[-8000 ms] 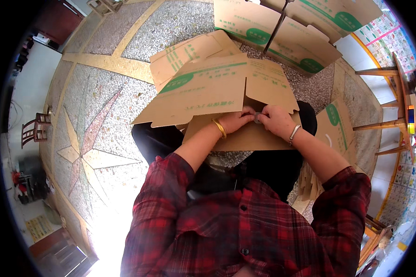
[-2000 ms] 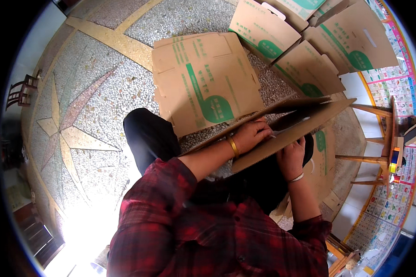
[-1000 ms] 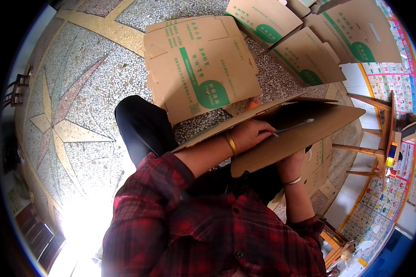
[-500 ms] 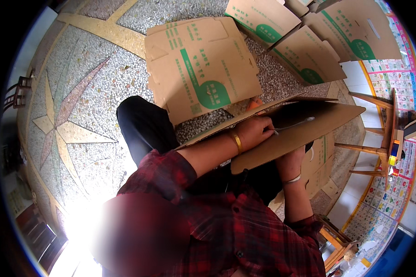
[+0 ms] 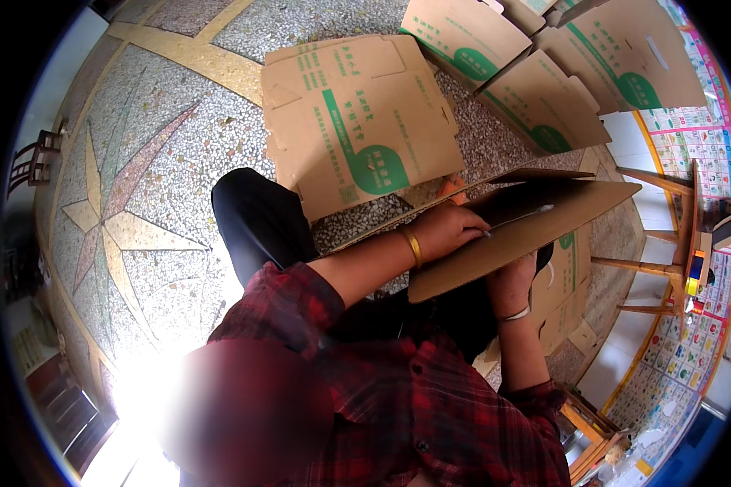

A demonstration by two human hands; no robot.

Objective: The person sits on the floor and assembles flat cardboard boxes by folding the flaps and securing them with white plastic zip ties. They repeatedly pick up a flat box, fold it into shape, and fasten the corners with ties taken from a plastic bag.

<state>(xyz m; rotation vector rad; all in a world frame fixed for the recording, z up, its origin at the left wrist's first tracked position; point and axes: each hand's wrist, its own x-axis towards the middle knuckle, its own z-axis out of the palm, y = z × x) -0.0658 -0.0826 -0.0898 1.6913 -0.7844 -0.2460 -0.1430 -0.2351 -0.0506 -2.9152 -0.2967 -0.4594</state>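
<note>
A folded brown cardboard box [image 5: 536, 231] stands spread over my lap, its plain inner face towards me. My left hand [image 5: 455, 227], with a gold bangle at the wrist, reaches between its panels. The fingertips are closed on one end of a white cord [image 5: 521, 216], which runs along the inner face to a frayed tip. Against the outside of the near panel is my right hand [image 5: 512, 286], with a pale bracelet; the panel hides its fingers. Something orange [image 5: 452, 188] shows beyond the far panel, partly covered.
A flattened printed box [image 5: 357, 122] lies on the speckled floor ahead. More boxes [image 5: 536, 101] stand at the far right, and another piece [image 5: 562, 284] lies beyond my right hand. A wooden stool [image 5: 658, 243] is by the poster-covered wall on the right.
My left fingers have straightened slightly over the cord. The near panel has shifted a little, and the whole view has moved slightly. My right hand stays under the panel.
</note>
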